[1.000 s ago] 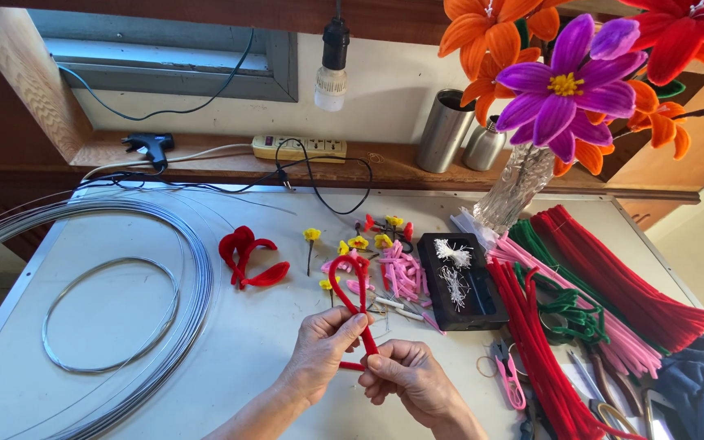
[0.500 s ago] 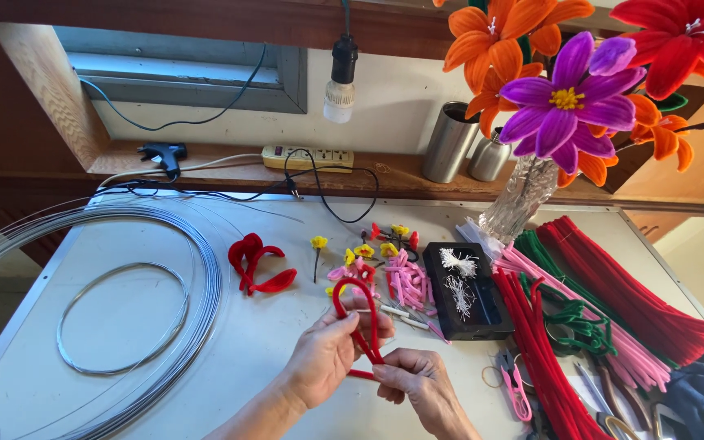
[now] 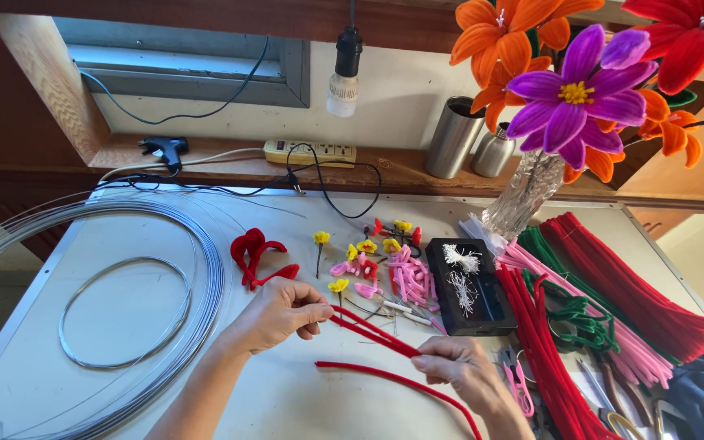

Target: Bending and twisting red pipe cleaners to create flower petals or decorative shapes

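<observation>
**Red pipe cleaner stretched between both hands**

Lower centre of frame: left hand (image 3: 280,314) pinches one end of a red pipe cleaner (image 3: 372,330), right hand (image 3: 459,367) clenches the other end, stem doubled and pulled taut between them just above the desk (image 3: 107,391). Looks like a straighten/fold step; next move likely needs a firm pinch and a tight bend. Both forearms come in from the bottom edge, palms turned inward. A second red stem (image 3: 401,383) curves on the desk beneath. Mid frame: folded red petals (image 3: 256,253), small pink and yellow bits (image 3: 405,273), black tray (image 3: 470,285). Left: wire coils (image 3: 124,314). Upper right: vase of flowers (image 3: 568,90)
</observation>
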